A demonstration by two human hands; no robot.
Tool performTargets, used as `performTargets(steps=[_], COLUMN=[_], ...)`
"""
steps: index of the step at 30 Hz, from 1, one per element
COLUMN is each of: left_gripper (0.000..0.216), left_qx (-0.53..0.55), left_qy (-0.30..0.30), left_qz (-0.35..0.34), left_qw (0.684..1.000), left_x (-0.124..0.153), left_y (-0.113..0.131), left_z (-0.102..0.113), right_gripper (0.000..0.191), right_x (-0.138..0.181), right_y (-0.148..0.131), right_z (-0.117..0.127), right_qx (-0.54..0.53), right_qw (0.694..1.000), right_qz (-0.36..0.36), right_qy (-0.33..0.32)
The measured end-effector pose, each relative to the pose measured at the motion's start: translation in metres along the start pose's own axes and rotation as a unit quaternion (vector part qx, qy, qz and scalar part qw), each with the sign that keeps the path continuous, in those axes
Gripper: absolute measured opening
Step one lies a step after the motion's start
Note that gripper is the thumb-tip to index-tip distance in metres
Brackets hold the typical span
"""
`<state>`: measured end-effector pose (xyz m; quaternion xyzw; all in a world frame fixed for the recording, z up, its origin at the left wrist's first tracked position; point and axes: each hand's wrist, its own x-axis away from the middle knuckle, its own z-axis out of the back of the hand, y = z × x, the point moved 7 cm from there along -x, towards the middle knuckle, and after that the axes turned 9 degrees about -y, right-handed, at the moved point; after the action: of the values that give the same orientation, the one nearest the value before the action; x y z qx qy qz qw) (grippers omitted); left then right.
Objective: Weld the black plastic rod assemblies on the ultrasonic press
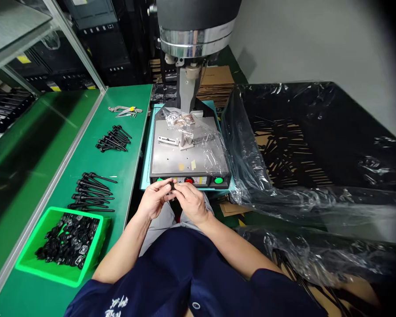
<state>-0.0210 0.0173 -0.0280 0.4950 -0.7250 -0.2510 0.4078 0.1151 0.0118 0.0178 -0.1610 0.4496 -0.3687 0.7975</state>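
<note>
In front of the press, my left hand [152,199] and my right hand [192,203] meet with their fingertips closed on a small black plastic part [172,186]. Fingers cover most of it, so its shape cannot be made out. Just beyond the hands is the front panel of the press [198,181], with green and red buttons. To the left, a bright green bin [100,240] holds many small black square parts [73,240]. Black ribbed rods with wide heads [92,191] lie in a row beyond the bin, and a second bunch of rods [114,140] lies farther back.
A metal press plate [165,160] carries a fixture partly wrapped in clear plastic [211,152]. Above it hangs the press head [196,39]. Pliers and hex keys [125,111] lie on the green table [128,94]. At right stands a plastic-lined box [356,136] with black rods.
</note>
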Motion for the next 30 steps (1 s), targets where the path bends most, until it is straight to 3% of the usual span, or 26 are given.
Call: performTargets(steps=[7, 13, 18, 20, 23, 27, 30], left_gripper=[0.037, 0.036, 0.038, 0.041, 0.049, 0.048, 0.044], left_qx=[0.021, 0.023, -0.047, -0.084, -0.128, -0.106, -0.049], left_qy=[-0.005, -0.013, 0.008, 0.011, 0.029, 0.107, 0.096], left_qz=[0.023, 0.029, 0.007, -0.003, -0.034, -0.099, -0.090], left_qw=[0.999, 0.999, 0.999, 0.996, 0.991, 0.984, 0.990], left_x=[-0.007, -0.014, -0.022, -0.029, -0.049, -0.092, -0.132], left_y=[-0.005, -0.007, -0.006, -0.005, 0.006, 0.044, 0.069], left_z=[-0.008, -0.014, -0.016, -0.017, -0.013, -0.001, -0.008], right_gripper=[0.019, 0.014, 0.011, 0.011, 0.035, 0.045, 0.045], right_x=[0.001, -0.002, -0.001, 0.002, 0.005, -0.007, -0.034], right_y=[0.005, 0.020, 0.037, 0.054, 0.084, 0.125, 0.143], right_z=[0.004, 0.006, 0.002, -0.006, -0.024, -0.044, -0.053], right_qx=[0.003, -0.061, -0.109, -0.185, -0.316, -0.404, -0.446], right_qw=[0.999, 0.997, 0.990, 0.971, 0.923, 0.861, 0.829], right_qz=[0.024, -0.037, -0.094, -0.149, -0.219, -0.308, -0.338], right_qy=[0.027, 0.013, -0.009, -0.019, -0.030, -0.027, -0.014])
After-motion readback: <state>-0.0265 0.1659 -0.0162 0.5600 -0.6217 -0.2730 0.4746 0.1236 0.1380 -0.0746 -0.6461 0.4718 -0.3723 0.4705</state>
